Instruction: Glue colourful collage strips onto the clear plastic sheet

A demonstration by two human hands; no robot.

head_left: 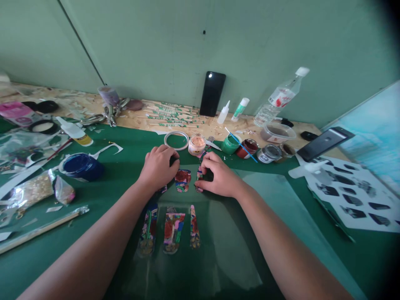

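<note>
My right hand (220, 175) has its thumb and forefinger on the two ends of a narrow, colourfully patterned strip (199, 174). Left of it lies a wider patterned piece (183, 180), untouched. My left hand (161, 166) is closed, fingers curled downward, and its fingertips are hidden. Under its edge peeks a bit of another patterned piece (163, 189). Closer to me, three patterned pieces lie in a row on the clear sheet (231, 233): a left piece (147, 229), a broad middle piece (173, 231) and a slim right piece (194, 227).
Beyond my hands stand an open peach jar (196, 144), a green paint jar (230, 144) with a blue brush (242, 146) across it, and a red jar (248, 148). A blue paint jar (81, 166) sits left. Rightward are a tilted phone (325, 143) and a printed sheet (359, 198).
</note>
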